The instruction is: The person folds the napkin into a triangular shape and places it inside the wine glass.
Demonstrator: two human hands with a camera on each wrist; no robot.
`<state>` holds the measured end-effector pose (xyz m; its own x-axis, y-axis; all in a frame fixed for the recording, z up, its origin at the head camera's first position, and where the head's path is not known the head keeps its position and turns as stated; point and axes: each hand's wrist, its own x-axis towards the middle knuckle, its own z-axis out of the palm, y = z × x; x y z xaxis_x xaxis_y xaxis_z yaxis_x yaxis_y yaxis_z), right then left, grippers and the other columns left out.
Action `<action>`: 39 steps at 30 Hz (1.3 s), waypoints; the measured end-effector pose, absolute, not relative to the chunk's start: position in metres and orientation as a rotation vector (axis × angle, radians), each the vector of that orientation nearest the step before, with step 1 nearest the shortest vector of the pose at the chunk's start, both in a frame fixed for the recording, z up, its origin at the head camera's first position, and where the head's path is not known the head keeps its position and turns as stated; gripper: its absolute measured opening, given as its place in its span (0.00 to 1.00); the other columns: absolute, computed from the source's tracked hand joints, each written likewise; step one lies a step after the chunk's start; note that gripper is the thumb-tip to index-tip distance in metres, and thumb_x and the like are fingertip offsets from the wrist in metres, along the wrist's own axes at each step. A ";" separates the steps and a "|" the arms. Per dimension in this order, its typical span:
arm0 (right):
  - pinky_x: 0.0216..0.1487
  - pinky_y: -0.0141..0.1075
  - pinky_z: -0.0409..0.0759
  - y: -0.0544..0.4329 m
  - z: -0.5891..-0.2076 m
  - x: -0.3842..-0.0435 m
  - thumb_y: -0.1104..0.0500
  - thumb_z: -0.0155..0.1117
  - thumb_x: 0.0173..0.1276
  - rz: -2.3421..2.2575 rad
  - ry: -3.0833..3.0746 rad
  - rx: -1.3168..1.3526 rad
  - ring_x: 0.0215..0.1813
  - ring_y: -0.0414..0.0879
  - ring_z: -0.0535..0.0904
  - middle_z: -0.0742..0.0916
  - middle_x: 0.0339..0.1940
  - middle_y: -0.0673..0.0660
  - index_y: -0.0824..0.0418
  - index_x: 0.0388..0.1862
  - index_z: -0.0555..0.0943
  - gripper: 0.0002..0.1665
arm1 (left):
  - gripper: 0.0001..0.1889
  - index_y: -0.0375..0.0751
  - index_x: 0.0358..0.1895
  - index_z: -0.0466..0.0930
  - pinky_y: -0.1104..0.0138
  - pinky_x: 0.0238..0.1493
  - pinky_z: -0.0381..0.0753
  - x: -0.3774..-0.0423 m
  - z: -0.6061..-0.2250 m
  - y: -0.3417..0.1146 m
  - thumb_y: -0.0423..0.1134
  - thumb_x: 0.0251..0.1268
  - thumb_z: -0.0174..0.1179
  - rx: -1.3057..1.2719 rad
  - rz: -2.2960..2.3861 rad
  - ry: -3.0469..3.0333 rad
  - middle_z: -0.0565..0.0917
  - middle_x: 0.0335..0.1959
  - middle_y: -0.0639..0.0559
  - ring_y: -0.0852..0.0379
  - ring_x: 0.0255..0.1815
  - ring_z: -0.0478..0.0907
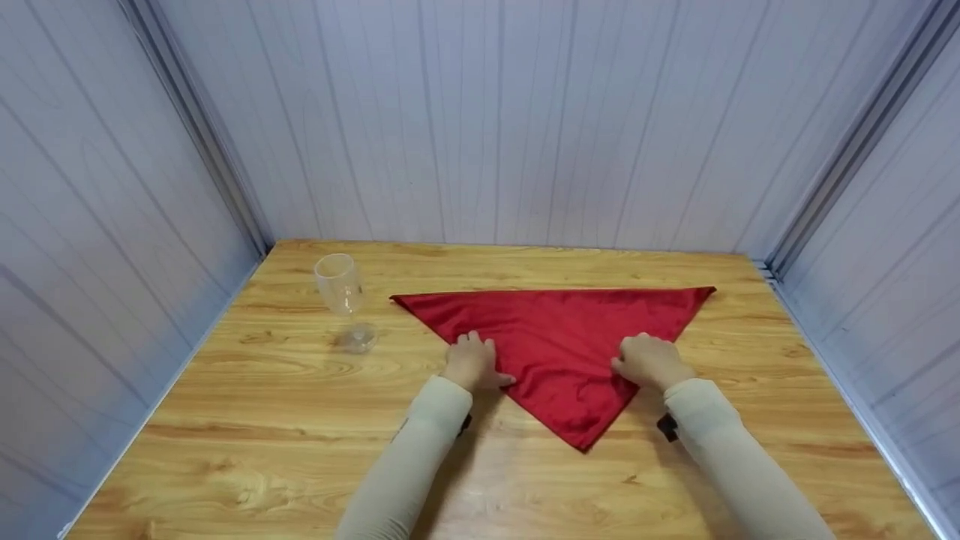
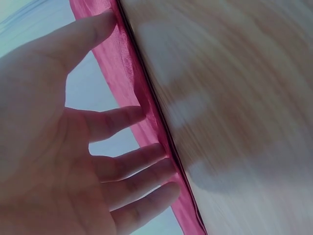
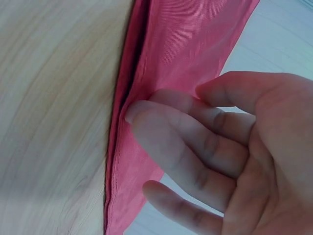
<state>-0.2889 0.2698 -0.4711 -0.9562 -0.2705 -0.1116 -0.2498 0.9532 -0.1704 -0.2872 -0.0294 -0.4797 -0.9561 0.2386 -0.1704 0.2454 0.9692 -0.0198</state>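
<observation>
A red cloth (image 1: 559, 322), folded into a triangle, lies on the table with its long edge at the back and one corner toward me. My left hand (image 1: 472, 363) rests on its left slanting edge. In the left wrist view the thumb and fingertips (image 2: 164, 166) are spread along that edge, touching the fabric. On the opposite slanting edge is my right hand (image 1: 649, 361). The right wrist view shows its loosely bent fingers (image 3: 166, 139) touching the layered hem, with the thumb apart from them. Slight wrinkles run across the cloth between both hands.
A clear stemmed glass (image 1: 341, 285) stands upright to the left of the cloth. The wooden table (image 1: 247, 450) is bordered by pale panel walls (image 1: 495, 127) at the back and both sides.
</observation>
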 end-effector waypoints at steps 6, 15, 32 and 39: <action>0.27 0.39 0.68 0.282 -0.478 -0.291 0.57 0.61 0.69 -0.338 2.960 -0.471 0.23 0.42 0.69 0.76 0.17 0.46 0.53 0.18 0.78 0.17 | 0.42 0.38 0.65 0.74 0.56 0.49 0.80 -0.289 -0.478 -0.036 0.70 0.59 0.62 0.400 -0.047 2.957 0.74 0.54 0.38 0.43 0.56 0.73; 0.62 0.61 0.69 0.300 -0.490 -0.285 0.48 0.66 0.71 -0.365 3.004 -0.459 0.63 0.70 0.70 0.76 0.60 0.73 0.70 0.62 0.75 0.31 | 0.43 0.37 0.66 0.72 0.54 0.53 0.78 -0.291 -0.477 -0.040 0.68 0.60 0.62 0.400 0.019 2.930 0.73 0.56 0.38 0.42 0.59 0.71; 0.69 0.64 0.59 0.304 -0.490 -0.283 0.39 0.58 0.74 -0.362 2.847 -0.407 0.73 0.74 0.57 0.64 0.72 0.79 0.71 0.74 0.64 0.45 | 0.42 0.39 0.68 0.72 0.52 0.55 0.77 -0.296 -0.480 -0.054 0.66 0.59 0.65 0.421 0.129 2.936 0.72 0.60 0.38 0.41 0.62 0.71; 0.69 0.65 0.56 0.304 -0.490 -0.282 0.41 0.57 0.75 -0.375 2.814 -0.391 0.73 0.77 0.54 0.62 0.73 0.79 0.73 0.75 0.62 0.45 | 0.42 0.40 0.71 0.69 0.49 0.60 0.73 -0.294 -0.481 -0.052 0.65 0.62 0.63 0.406 0.145 2.908 0.70 0.66 0.39 0.42 0.67 0.68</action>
<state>-0.2821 0.3039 -0.4903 -0.9256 -0.2987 -0.2326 -0.2273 0.9298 -0.2894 -0.2944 -0.0517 -0.4808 -0.9418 0.2806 -0.1851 0.2608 0.9573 0.1244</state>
